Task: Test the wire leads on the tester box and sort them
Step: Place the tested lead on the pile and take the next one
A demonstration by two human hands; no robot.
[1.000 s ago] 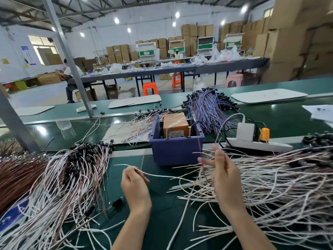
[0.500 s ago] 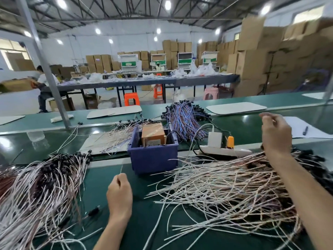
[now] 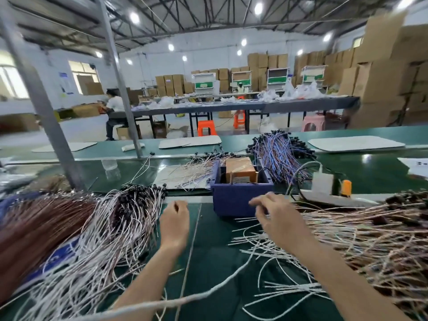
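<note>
Two bare hands reach forward over the green counter [image 3: 215, 262], with both forearms entering from the lower edge. Left hand [image 3: 174, 224]: back turned up, wrist straight, fingers curled into a loose fist. It lies just beside the left heap of white leads [image 3: 104, 239], and a thin wire [image 3: 191, 246] runs past its right side. It cannot be told whether the curled fingers pinch anything. Right hand [image 3: 278, 221]: motion-blurred, back up, thumb and fingers stretched forward, close to the front wall of the blue bin [image 3: 240, 202]. It is poised over the near ends of the right heap of wire leads [image 3: 370, 239], and the blur hides whether it holds a lead. Tester box [image 3: 239, 169]: brown, standing inside the blue bin, beyond both hands and between them. Brown wires [image 3: 34, 228] lie at far left beside the white heap. A blue-and-purple bundle [image 3: 278, 156] lies behind the bin, and a white power strip [image 3: 324, 196] lies to its right.
</note>
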